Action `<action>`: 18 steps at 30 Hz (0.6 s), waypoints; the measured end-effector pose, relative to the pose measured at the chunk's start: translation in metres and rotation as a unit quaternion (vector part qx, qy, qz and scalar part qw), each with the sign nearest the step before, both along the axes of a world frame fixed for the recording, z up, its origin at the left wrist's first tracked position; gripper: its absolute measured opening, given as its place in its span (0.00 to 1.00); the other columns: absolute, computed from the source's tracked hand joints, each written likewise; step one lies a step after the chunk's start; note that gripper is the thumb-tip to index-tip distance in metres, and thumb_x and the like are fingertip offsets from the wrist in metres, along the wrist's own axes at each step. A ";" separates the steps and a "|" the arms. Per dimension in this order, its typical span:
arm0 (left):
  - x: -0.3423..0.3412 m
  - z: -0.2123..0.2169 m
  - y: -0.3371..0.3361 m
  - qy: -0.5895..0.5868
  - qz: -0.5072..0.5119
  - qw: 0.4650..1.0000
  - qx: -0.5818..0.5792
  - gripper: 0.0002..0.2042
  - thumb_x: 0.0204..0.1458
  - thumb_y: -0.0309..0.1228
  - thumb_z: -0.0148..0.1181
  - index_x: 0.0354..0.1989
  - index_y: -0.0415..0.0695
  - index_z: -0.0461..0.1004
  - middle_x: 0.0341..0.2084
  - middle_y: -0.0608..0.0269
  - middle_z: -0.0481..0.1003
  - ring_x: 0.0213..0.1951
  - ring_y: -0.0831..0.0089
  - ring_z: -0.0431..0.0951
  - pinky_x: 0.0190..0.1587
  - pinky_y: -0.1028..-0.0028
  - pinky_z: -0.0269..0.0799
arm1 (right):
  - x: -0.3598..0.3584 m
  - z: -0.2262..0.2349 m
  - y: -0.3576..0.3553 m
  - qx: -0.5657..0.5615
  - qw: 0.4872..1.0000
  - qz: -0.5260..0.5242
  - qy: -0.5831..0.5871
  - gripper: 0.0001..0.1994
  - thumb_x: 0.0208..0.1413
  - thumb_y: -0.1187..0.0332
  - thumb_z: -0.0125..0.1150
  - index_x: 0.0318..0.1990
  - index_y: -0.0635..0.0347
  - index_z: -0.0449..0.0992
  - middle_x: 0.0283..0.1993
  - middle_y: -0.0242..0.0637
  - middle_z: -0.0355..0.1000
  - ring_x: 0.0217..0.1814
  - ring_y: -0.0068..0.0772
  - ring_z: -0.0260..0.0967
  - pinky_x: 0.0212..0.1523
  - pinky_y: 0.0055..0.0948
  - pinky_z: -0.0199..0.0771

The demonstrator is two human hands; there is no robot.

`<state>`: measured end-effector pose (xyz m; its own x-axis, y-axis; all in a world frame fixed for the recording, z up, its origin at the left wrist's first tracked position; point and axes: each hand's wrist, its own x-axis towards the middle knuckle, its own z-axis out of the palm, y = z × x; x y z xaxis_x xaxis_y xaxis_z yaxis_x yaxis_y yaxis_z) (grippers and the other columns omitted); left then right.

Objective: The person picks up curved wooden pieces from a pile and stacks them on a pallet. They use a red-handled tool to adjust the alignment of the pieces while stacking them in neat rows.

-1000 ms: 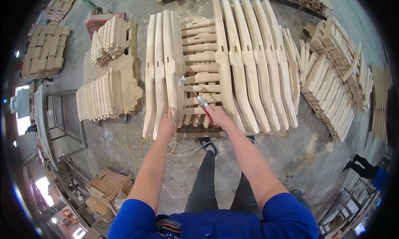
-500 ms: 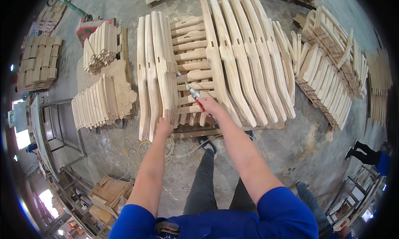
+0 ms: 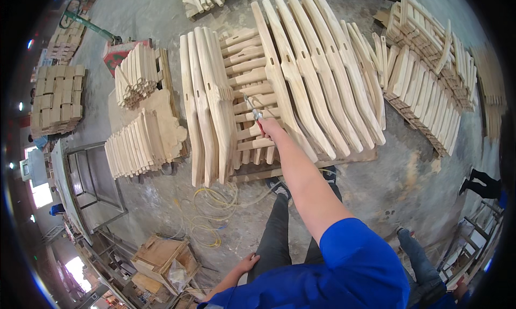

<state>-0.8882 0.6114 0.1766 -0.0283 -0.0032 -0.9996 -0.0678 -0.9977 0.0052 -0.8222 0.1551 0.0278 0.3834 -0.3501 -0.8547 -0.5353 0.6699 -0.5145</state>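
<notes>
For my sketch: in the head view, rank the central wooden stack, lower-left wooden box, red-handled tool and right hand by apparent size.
1. Central wooden stack
2. Wooden box
3. Red-handled tool and right hand: too alike to rank; the hand partly hides the tool.

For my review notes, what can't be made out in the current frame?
All in the head view:
- Red-handled tool: handle mostly covered by the right hand; its tip is too small to read.
- Left hand: palm turned out of sight, so any contact with the trouser leg is unclear.
- Slats: ends hidden beneath curved wooden pieces.
- Person at right: upper body cut off by the dark rim.
</notes>
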 end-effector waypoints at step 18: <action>-0.010 0.016 -0.012 -0.056 0.117 0.991 -0.021 0.26 0.51 0.46 0.50 0.58 0.51 0.61 0.40 0.59 0.72 0.39 0.70 0.71 0.40 0.72 0.68 | 0.008 0.011 -0.026 0.026 0.998 0.055 -0.031 0.19 0.53 0.52 0.48 0.22 0.59 0.69 0.13 0.34 0.63 0.10 0.22 0.53 0.10 0.26 0.49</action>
<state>-0.8984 0.5995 0.1925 0.0888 -0.0378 -0.9953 0.1631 -0.9852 0.0520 -0.8147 0.1294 0.0387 0.4692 -0.2586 -0.8444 -0.5754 0.6359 -0.5144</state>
